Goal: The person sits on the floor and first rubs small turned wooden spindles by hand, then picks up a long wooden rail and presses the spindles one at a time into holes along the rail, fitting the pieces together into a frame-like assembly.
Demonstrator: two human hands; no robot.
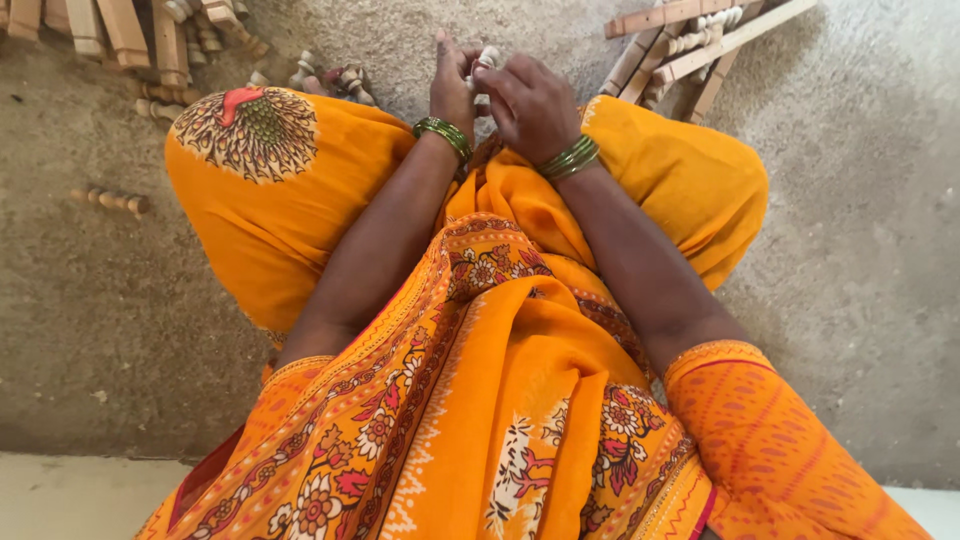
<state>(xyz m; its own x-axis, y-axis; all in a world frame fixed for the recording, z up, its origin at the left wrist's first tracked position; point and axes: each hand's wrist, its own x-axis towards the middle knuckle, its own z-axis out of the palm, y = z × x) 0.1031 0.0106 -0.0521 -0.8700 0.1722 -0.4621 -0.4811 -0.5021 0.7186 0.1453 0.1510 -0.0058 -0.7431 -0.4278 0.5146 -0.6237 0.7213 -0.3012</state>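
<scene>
I sit cross-legged on the floor in orange patterned cloth. My left hand and my right hand meet in front of my knees, both closed around a small pale turned wooden piece. Only its top shows between the fingers. Green bangles ring both wrists.
Wooden slats and frames lie at the upper right with pale turned spindles among them. More slats and small turned pieces lie at the upper left. One loose spindle rests on the rough grey floor at my left.
</scene>
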